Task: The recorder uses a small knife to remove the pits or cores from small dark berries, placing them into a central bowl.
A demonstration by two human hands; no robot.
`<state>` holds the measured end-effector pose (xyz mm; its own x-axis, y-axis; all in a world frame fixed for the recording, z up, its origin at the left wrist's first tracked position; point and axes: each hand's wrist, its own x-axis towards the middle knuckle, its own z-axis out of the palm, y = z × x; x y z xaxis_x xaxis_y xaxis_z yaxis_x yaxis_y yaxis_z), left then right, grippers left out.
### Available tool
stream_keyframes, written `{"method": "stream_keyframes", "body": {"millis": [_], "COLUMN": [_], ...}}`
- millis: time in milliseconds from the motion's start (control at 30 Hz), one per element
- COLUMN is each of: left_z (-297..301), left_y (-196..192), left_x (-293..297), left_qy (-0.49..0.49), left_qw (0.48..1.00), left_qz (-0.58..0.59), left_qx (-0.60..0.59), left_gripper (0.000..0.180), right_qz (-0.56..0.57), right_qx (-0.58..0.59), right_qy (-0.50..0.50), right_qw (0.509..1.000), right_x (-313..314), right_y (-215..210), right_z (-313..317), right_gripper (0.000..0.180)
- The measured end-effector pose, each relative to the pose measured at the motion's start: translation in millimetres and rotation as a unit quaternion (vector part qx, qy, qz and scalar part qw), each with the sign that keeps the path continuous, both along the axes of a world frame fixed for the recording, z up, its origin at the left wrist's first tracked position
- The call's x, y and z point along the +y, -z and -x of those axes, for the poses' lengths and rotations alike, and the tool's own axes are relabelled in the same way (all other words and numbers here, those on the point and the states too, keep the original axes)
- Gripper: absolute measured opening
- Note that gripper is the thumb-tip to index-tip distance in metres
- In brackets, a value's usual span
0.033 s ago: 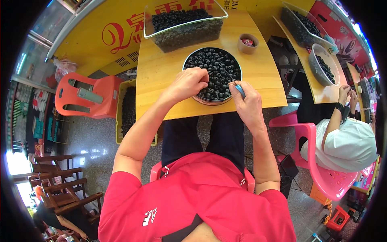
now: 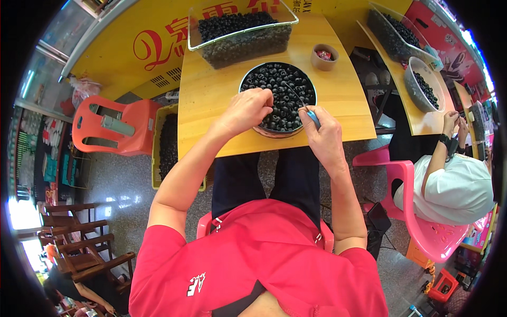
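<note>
A round metal-rimmed tin (image 2: 315,90) filled with small, round, black olive-like fruits (image 2: 288,108) sits near the front edge of the wooden table (image 2: 343,113). Over the tin's left rim, my left hand (image 2: 249,110) is closed, its fingertips pinched together. What those fingers hold, if anything, is hidden. At the right rim, my right hand (image 2: 325,132) grips a thin tool by its blue handle (image 2: 313,117). The tool's slim metal shaft (image 2: 299,98) slants up and left over the fruits.
Behind the tin stands a clear plastic bin (image 2: 243,45) of black fruits, with a small brown cup (image 2: 324,56) to its right. A yellow crate (image 2: 157,164) and an orange chair (image 2: 113,124) are at left. Another person (image 2: 454,185) works at right beside a bowl (image 2: 424,84).
The tool's metal shaft has shifted slightly and shows more clearly over the fruits. My hands are in nearly the same places.
</note>
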<state>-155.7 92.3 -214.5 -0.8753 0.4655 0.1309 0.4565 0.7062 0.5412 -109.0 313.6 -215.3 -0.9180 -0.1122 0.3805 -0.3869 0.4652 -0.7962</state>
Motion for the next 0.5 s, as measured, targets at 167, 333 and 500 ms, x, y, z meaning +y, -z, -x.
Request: {"method": "stream_keyframes", "body": {"millis": [167, 333, 500], "left_z": [-2.1, -0.7, -17.0], "left_y": [-1.4, 5.1, -13.8], "left_x": [14.2, 16.9, 19.5], "left_qy": [-0.065, -0.034, -0.064], "left_qw": [0.984, 0.991, 0.985], "left_qz": [0.135, 0.041, -0.159], "left_qx": [0.092, 0.125, -0.006], "left_gripper": [0.019, 0.015, 0.017], "right_qz": [0.007, 0.011, 0.185], "right_qx": [-0.009, -0.001, -0.139], "right_qy": [-0.003, -0.002, -0.036], "right_qw": [1.000, 1.000, 0.972], "right_x": [-6.1, -7.2, -10.8], "right_y": [-1.6, -3.0, 0.4], "right_z": [0.5, 0.5, 1.7], "right_gripper": [0.019, 0.019, 0.020]}}
